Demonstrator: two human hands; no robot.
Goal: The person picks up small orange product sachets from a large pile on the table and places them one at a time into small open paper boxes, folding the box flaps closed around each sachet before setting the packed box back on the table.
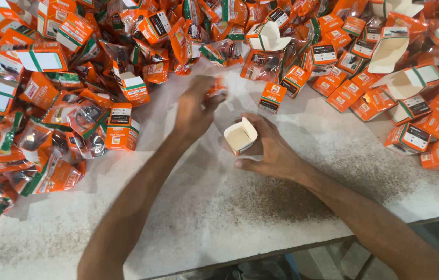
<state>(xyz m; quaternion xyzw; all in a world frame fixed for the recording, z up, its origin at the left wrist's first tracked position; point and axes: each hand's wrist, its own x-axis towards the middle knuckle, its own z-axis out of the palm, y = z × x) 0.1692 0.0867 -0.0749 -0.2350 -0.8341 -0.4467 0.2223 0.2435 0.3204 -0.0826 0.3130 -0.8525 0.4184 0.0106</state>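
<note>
We hold an open box [240,137] upright on the tabletop [219,207], our right hand [271,150] wrapped round its side, flaps raised and its pale inside showing empty. Our left hand [194,109] hovers just beyond the box, blurred, its grip pinched on a small orange packet [218,89].

The risks, as we judge them: the packet is held only by the fingertips and could slip onto the tabletop short of the box. The raised flaps could catch the packet at the mouth and fold inward, blocking it. The box is light card held from one side only; a push from above could tip it or crush a wall.

Beyond the box, heaps crowd the far edge. Left of the box lie foil pouches [33,140] in orange and green mixed with closed cartons [121,127]; right of the box lie more closed cartons [364,98] and several open ones [390,52] showing white insides. One loose carton [272,97] stands just beyond the box.

The tabletop is pale, worn and speckled, with a dark gritty patch near the box on our side. Below its near edge we glimpse a metal frame [354,254] and dim floor; the rest of the room is out of view.
</note>
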